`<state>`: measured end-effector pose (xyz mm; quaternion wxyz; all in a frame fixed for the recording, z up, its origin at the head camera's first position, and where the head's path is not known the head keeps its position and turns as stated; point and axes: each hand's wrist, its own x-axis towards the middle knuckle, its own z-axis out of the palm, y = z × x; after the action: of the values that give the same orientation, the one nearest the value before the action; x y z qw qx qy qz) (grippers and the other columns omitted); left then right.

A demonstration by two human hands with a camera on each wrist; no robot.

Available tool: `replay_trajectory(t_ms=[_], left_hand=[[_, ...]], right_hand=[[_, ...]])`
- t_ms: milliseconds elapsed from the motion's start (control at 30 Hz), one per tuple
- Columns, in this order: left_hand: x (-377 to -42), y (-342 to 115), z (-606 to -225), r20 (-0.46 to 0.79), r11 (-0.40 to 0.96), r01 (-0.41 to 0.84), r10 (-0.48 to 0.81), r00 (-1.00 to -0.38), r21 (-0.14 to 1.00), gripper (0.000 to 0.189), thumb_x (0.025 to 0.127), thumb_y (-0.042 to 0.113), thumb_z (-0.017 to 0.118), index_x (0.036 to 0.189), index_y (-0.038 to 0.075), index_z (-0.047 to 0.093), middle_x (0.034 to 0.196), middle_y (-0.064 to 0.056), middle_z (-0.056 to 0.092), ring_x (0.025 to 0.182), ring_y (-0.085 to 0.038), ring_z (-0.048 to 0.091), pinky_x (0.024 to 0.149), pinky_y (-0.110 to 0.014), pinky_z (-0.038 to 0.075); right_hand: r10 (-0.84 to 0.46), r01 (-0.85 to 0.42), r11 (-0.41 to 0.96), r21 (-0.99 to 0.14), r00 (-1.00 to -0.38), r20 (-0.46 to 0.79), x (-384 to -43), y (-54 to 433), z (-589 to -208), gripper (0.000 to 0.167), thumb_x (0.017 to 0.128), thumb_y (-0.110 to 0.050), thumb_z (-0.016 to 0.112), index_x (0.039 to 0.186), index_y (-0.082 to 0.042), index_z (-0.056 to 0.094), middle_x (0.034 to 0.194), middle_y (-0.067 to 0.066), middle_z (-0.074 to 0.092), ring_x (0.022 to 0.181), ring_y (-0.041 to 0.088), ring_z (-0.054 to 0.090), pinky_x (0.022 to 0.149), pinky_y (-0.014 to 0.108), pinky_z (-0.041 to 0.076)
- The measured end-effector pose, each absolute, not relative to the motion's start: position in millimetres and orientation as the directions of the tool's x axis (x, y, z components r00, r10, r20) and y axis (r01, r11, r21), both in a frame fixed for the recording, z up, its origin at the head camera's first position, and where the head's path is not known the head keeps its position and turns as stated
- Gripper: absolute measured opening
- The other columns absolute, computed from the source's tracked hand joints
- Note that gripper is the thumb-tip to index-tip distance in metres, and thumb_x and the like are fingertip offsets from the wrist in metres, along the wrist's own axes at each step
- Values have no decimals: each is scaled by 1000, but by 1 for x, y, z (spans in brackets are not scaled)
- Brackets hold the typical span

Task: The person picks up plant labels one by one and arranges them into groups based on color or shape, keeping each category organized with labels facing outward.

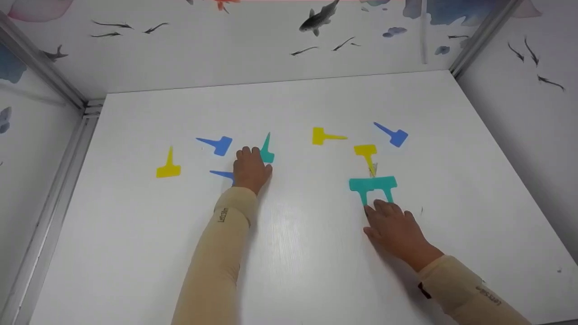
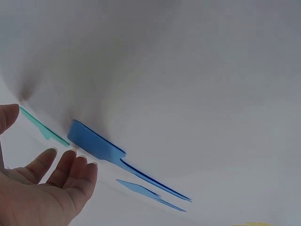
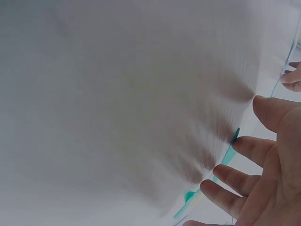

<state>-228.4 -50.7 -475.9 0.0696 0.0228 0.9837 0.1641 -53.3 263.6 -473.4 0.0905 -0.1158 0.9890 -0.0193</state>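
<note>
T-shaped plastic plant labels lie on a white table. My left hand [image 1: 251, 169] is low over the tabletop, fingers loosely extended. Just beyond its fingertips, to the right, lies a teal label [image 1: 268, 156]; a blue label [image 1: 221, 173] is partly hidden under the hand. In the left wrist view a blue label [image 2: 94, 141] shows close to the fingertips, and nothing is between thumb and fingers. My right hand [image 1: 399, 232] has its spread fingertips on the tabletop. One finger is at the stem tip of two teal labels [image 1: 372, 183], whose heads lie side by side.
Another blue label [image 1: 222, 146] lies beyond the left hand, with a yellow label [image 1: 168, 171] at far left. Past the teal pair are two yellow labels [image 1: 318, 136] and a blue label [image 1: 398, 137]. White panels with painted fish [image 1: 317, 20] wall the table's back and sides.
</note>
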Motion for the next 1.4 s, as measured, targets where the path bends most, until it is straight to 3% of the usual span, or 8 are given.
replay_trajectory(t_ms=[400, 767, 1000, 1400], left_hand=[[-242, -47, -483, -114, 948, -8, 30, -993, 319, 61, 90, 41, 63, 128, -4, 51, 124, -19, 49, 118, -31, 44, 98, -44, 44], [-247, -43, -480, -154, 932, -18, 41, -987, 362, 49, 90, 28, 63, 123, -6, 54, 120, -19, 48, 115, -30, 43, 99, -43, 44], [-246, -42, -476, -200, 924, -31, 49, -978, 381, 47, 86, 27, 67, 119, -5, 55, 118, -19, 46, 113, -30, 42, 99, -42, 43], [-245, -46, -476, -175, 927, 9, 81, -981, 375, 49, 81, 25, 69, 117, -5, 55, 114, -20, 50, 109, -31, 44, 96, -42, 44]], right_hand=[[-220, -213, 975, -58, -960, -171, -55, 265, -474, 57, 92, -34, 64, 140, -7, 50, 141, 19, 47, 130, 39, 40, 93, 64, 42], [-216, -208, 976, -68, -962, -168, -55, 265, -474, 56, 92, -33, 64, 140, -8, 50, 141, 19, 47, 130, 40, 41, 93, 63, 42], [-211, -198, 976, -87, -961, -181, -55, 265, -472, 55, 93, -33, 63, 141, -9, 49, 142, 19, 46, 131, 40, 39, 95, 64, 40], [-253, -245, 967, -70, -955, -152, -56, 266, -471, 52, 92, -32, 63, 138, -8, 52, 138, 19, 50, 127, 40, 43, 89, 61, 45]])
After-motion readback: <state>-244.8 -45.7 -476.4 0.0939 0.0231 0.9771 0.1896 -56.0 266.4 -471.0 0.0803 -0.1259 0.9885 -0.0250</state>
